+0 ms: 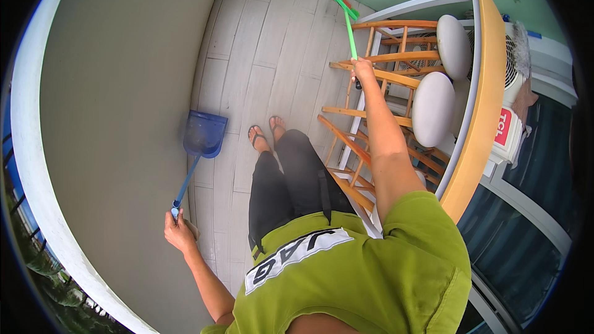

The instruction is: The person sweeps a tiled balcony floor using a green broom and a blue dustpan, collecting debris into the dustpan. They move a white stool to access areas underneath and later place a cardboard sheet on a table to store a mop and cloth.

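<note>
My left hand [180, 231] grips the upper end of the handle of a blue long-handled dustpan [205, 133]. The pan rests on the floor beside the parapet wall, left of my feet, with some dark dirt or shadow in it. My right hand [362, 70] is closed around the handle of a green brush [345, 4]. Its head, with green and reddish bristles, is at the far end of the floor near the green wall and the stools. The brush and the dustpan are well apart.
Wooden stools with white round seats [434, 109] stand on my right under a wood-topped table [480, 102]. Behind them are air-conditioner outdoor units [506, 134] and sliding glass doors. A beige parapet wall [116, 125] curves along my left. Grey plank-like tiles [269, 46] cover the floor.
</note>
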`<state>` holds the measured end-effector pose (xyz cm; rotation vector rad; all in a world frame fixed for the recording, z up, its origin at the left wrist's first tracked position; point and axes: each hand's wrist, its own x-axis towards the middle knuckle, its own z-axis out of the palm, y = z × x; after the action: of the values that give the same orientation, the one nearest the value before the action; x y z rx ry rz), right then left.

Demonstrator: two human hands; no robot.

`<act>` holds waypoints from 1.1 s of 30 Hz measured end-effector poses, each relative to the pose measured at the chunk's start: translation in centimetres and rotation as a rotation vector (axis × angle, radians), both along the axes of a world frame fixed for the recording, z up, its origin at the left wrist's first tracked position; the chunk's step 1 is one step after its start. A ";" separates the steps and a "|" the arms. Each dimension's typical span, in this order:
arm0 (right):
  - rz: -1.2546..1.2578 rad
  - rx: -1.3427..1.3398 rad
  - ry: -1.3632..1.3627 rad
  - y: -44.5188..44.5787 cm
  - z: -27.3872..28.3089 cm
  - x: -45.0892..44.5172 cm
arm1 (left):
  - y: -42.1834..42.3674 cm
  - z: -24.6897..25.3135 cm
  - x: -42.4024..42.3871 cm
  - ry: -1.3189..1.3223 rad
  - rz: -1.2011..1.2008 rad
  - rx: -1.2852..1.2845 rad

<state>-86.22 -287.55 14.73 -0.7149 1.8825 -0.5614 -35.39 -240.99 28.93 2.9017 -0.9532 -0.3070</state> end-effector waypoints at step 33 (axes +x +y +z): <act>0.327 0.210 0.242 -19.2 -12.6 -1.4 | -33.1 -6.3 -10.3 -0.001 -0.036 0.056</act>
<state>-87.64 -306.80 2.18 -0.9586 1.9535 -0.0696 -45.68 -274.08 22.62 2.9376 -1.0139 -0.3404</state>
